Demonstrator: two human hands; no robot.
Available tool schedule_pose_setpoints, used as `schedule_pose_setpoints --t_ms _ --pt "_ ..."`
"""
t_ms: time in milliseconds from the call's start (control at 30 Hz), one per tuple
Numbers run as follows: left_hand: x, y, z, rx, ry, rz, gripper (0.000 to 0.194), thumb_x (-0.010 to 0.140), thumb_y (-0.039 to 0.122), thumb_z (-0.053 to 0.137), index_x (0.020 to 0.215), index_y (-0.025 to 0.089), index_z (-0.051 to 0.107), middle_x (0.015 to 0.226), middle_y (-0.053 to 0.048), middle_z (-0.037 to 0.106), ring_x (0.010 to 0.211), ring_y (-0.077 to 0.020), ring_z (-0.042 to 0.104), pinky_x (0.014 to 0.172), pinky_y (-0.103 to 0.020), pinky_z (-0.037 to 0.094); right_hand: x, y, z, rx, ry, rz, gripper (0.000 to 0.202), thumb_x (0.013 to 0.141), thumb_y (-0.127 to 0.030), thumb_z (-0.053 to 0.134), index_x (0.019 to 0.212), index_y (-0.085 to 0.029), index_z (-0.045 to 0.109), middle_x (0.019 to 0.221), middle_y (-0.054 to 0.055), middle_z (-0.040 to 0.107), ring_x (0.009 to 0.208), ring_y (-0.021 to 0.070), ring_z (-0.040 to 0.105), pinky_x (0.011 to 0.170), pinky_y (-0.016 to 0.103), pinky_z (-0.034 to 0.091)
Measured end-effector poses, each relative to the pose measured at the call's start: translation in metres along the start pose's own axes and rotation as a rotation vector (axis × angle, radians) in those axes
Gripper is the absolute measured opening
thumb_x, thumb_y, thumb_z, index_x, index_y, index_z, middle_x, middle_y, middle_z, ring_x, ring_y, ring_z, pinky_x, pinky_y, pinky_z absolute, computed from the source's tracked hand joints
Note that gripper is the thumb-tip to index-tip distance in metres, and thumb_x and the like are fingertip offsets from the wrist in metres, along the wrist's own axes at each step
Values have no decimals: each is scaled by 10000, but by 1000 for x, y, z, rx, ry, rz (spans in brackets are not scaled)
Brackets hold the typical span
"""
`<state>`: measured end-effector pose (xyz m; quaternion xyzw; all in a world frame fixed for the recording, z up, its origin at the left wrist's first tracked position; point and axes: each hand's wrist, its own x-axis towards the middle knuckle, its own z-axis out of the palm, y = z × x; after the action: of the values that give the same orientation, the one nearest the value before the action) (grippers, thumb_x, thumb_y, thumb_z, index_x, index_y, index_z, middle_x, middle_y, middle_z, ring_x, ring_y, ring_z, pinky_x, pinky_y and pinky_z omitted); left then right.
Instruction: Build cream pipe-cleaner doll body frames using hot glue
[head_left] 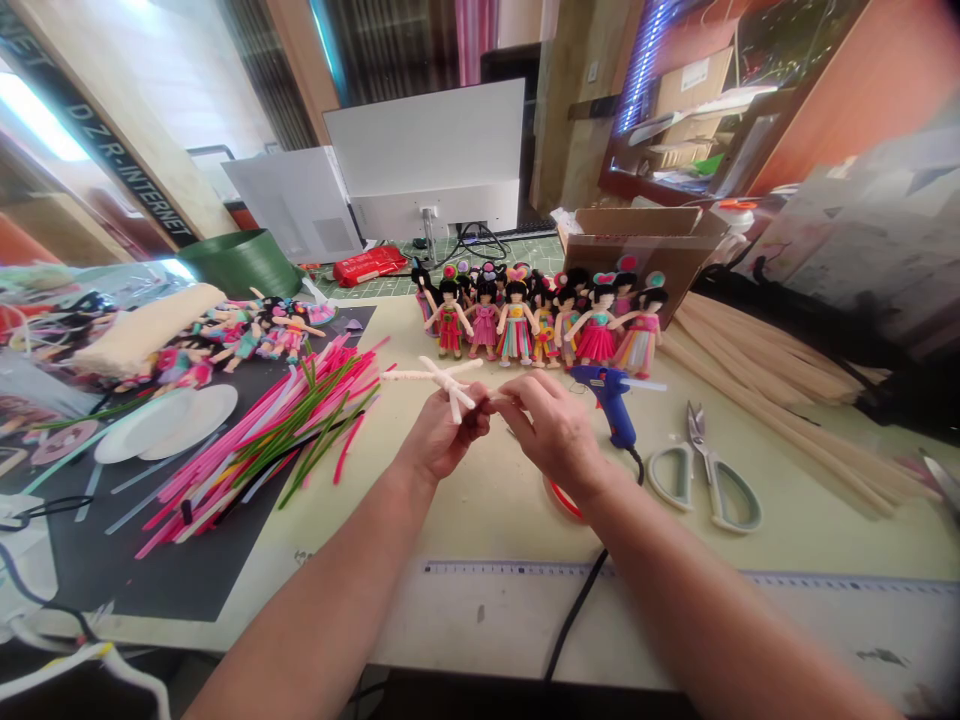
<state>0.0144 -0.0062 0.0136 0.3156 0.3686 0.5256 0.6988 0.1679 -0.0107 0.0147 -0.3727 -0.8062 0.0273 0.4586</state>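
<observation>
My left hand is closed around a pale pipe-cleaner figure, whose fuzzy limbs stick out above and to the left of the fingers. Right beside it, my right hand pinches a thin end at the figure's right side; the fingertips of both hands nearly meet. Behind the hands stands a group of small dolls in colourful dresses. Just right of my right hand lies a blue glue gun, and farther right are scissors with pale handles, blades slightly apart.
Pink and green pipe cleaners lie left, near white plates. Beige strips spread to the right. A ruler and a black cord are in front. A cardboard box and monitor stand behind.
</observation>
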Motion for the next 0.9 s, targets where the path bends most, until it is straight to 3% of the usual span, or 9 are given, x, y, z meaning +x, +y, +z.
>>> schedule_pose_setpoints --t_ms 267,467,567,900 --pt "0 1 -2 110 -14 135 266 678 334 793 703 131 623 638 -12 628 560 -82 557 532 -213 430 -1 -1 3 113 13 179 164 939 -276 493 801 -214 555 762 32 584 732 161 536 674 296 408" --pt "5 0 -11 228 -22 258 230 679 322 798 721 137 669 647 -21 659 592 -101 598 553 -219 449 3 -1 3 462 -117 589 212 887 -381 551 774 -202 559 672 -7 569 613 131 522 573 276 401" --pt "6 1 -14 299 -28 293 221 694 334 786 749 143 689 634 -15 657 588 -112 612 566 -230 472 7 -2 0 671 -180 720 239 851 -396 589 741 -188 545 648 -14 561 582 118 524 561 269 414" --pt "1 6 -11 387 -72 336 250 682 356 788 782 147 694 662 -34 682 621 -161 653 630 -306 538 8 -2 0 964 -176 818 237 801 -366 653 707 -170 559 624 -32 554 532 77 472 539 240 378"
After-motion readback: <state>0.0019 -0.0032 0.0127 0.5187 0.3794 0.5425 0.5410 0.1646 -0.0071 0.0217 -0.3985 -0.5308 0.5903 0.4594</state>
